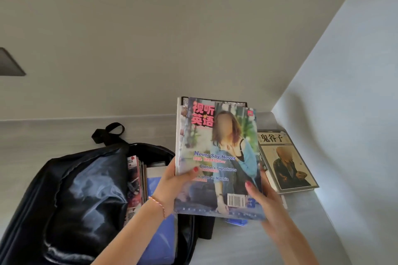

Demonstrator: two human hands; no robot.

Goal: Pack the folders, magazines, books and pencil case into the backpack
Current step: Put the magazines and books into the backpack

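Observation:
I hold a small stack of magazines [217, 148] upright in the air above the table, its colourful cover facing me. My left hand [172, 185] grips the stack's lower left edge, thumb on the cover. My right hand [260, 196] grips its lower right corner. To the left the black backpack [71, 196] lies open, with several magazines [134, 180] standing inside and a blue folder [161, 232] beside them. A book with a beige cover [288, 161] lies on the table to the right of the stack.
The grey table [247, 241] runs into a corner, with walls behind and on the right. A small blue object [235, 221] peeks out under the held stack. The backpack's handle loop [109, 132] points toward the back wall.

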